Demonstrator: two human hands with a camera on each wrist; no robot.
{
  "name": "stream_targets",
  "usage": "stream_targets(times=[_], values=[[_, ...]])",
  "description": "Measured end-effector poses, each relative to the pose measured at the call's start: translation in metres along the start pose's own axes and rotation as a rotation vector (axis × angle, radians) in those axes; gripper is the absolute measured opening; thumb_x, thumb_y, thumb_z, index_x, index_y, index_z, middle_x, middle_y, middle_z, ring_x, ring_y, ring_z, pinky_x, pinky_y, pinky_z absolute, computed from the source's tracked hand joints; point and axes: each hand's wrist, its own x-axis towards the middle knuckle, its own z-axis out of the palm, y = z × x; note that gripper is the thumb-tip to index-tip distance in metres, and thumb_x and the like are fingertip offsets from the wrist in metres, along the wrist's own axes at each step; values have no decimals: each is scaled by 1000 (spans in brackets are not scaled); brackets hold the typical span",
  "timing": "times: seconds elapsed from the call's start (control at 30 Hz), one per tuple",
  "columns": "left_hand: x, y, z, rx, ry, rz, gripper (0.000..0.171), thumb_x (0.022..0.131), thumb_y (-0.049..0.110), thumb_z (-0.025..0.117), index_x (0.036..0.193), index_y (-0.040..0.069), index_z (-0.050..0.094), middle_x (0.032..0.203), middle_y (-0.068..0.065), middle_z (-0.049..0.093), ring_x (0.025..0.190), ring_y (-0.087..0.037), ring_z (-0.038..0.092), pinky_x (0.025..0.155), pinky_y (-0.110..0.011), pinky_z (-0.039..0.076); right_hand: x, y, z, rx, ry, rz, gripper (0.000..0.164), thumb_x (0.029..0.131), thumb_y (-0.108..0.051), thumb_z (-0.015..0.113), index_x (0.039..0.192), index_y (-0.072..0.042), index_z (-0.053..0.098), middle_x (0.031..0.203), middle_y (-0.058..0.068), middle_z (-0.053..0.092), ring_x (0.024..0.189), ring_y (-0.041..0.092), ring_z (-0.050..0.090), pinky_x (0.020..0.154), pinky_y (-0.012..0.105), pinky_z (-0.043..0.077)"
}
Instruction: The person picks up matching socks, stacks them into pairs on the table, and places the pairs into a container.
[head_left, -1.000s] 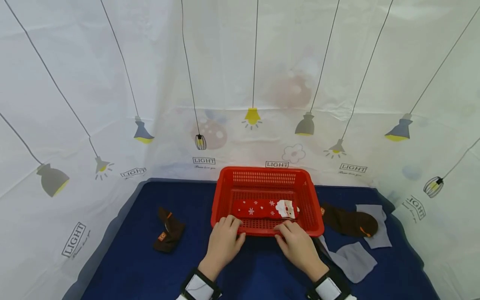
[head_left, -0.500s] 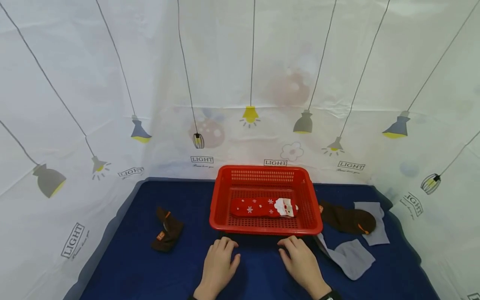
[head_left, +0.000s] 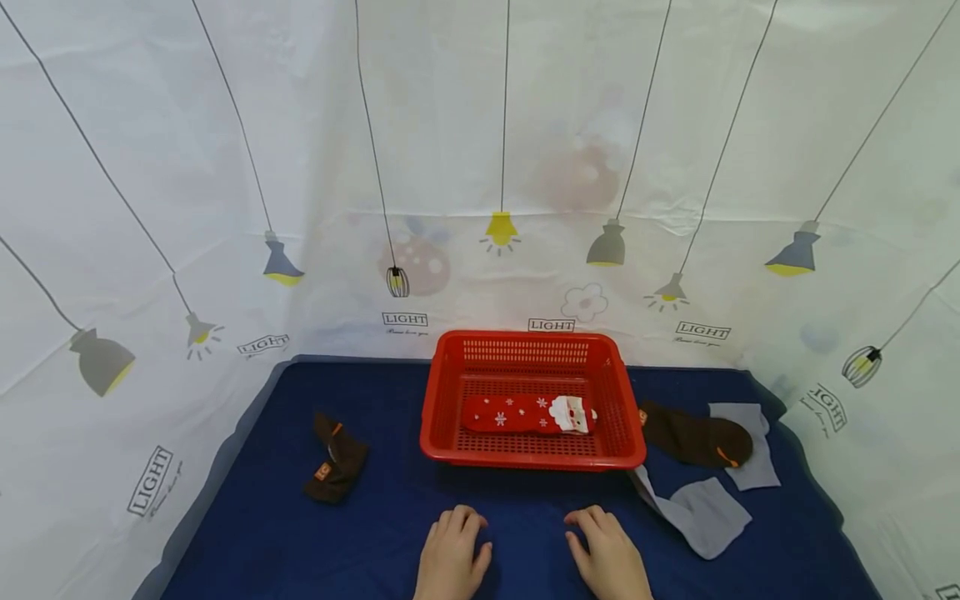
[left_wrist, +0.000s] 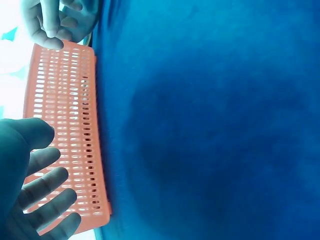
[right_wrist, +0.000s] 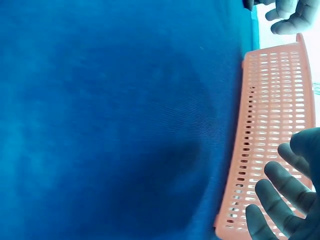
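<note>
Left hand [head_left: 450,554] and right hand [head_left: 606,554] sit apart from the red basket [head_left: 532,460], at its 7 and 5 o'clock, fingers loosely bent and holding nothing; whether they touch the blue bench [head_left: 300,567] is hard to tell. A red snowflake sock [head_left: 506,417] lies inside the basket, its white-bearded end toward 3 o'clock. Outside, a crumpled brown sock [head_left: 343,473] lies near 8:30, a flat brown sock [head_left: 686,435] at 3:30, overlapping a grey sock [head_left: 756,471]; another grey piece [head_left: 711,515] lies at 4.

Left hand [head_left: 452,556] and right hand [head_left: 610,556]: apart, near mirror images, fingers [head_left: 454,522] relaxed.
Head view: backs up, fingers pointing forward with a slight bend, thumbs [head_left: 482,557] turned inward; lower frame edge crops both hands. Wrist views: gaps between fingers on each.
</note>
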Motion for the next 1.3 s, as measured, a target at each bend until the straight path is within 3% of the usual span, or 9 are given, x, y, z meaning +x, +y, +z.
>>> stream_targets(times=[0.13,0.27,0.63,0.77,0.9,1.3], values=[[-5,-3,4,1,-7,-36,18,75,28,71,87,22,59,91,6,49,80,-14,48,66,-31,41,-5,2,4,9,-30,19,14,76,-23,72,87,-25,64,79,-11,51,70,8,48,61,30,43],[-9,-10,6,29,29,-65,21,74,28,72,89,22,59,94,5,50,83,-15,49,68,-32,41,-8,1,5,20,-45,16,14,76,-22,72,87,-24,63,80,-10,51,71,9,49,61,31,44],[-11,-53,7,134,204,-87,32,65,23,77,93,14,64,100,-3,57,90,-23,54,72,-39,44,-9,-2,7,22,-28,-17,14,76,-23,72,87,-24,63,80,-11,51,70,8,50,61,29,43],[-9,-66,4,150,210,-119,37,65,22,77,98,12,64,104,-6,57,94,-26,54,75,-42,44,-9,-1,8,14,-40,-19,14,76,-25,72,87,-25,63,80,-12,51,70,7,49,62,29,43],[-3,-83,-3,174,204,-146,42,66,23,76,104,10,64,110,-10,57,100,-30,53,79,-45,44,-10,-2,9,17,-64,-8,14,76,-25,71,88,-25,63,82,-12,52,71,7,49,63,30,43],[27,-149,-18,245,351,-142,57,62,20,78,114,5,60,122,-21,52,108,-39,50,82,-51,41,-12,0,14,8,-72,-20,15,76,-25,72,86,-26,62,80,-13,49,70,5,47,61,28,42]])
